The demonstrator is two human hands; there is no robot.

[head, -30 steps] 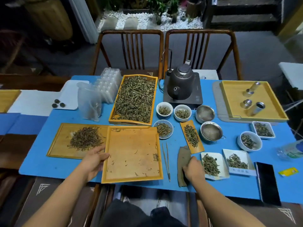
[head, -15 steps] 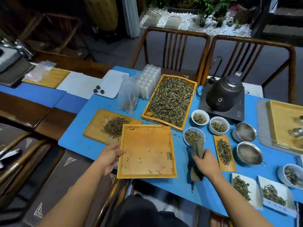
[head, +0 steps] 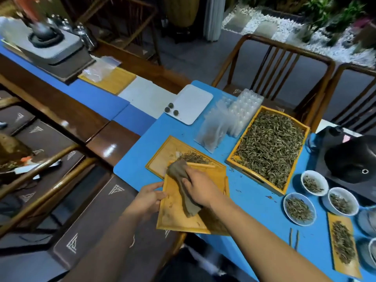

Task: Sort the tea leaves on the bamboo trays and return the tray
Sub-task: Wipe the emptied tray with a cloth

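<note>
Near bamboo tray [head: 177, 218], almost bare apart from a few stray leaf fragments, at the front edge of the blue worktop [head: 254, 202], its near corner overhanging that edge. Right hand [head: 200, 189], fingers closed over a grey-brown cloth [head: 183, 186], presses the cloth flat against the tray floor; the cloth runs diagonally from the tray's far rim towards its middle. Left hand [head: 147, 200], fingers curled, grips the tray's left rim with the thumb on top. Just behind, and partly covered by the near tray's far edge, a second flat bamboo tray [head: 162, 155] carrying a small heap of tea leaves [head: 192, 157]. To the right, apart from both, a deep bamboo tray [head: 301, 137] filled across its whole floor with loose tea leaves. Behind the flat tray, a clear plastic bag [head: 211, 131] leaning beside a stack of clear blister packs [head: 244, 106]; further back, a white tray [head: 193, 104] with three dark tea balls [head: 171, 109] at its left edge. At right, three white bowls [head: 300, 208] of leaves, a narrow bamboo scoop [head: 345, 245] holding leaves, tweezers [head: 294, 239], and a dark kettle [head: 354, 157], partly cut off by the frame. Wooden chairs [head: 282, 64] stand beyond the worktop.
</note>
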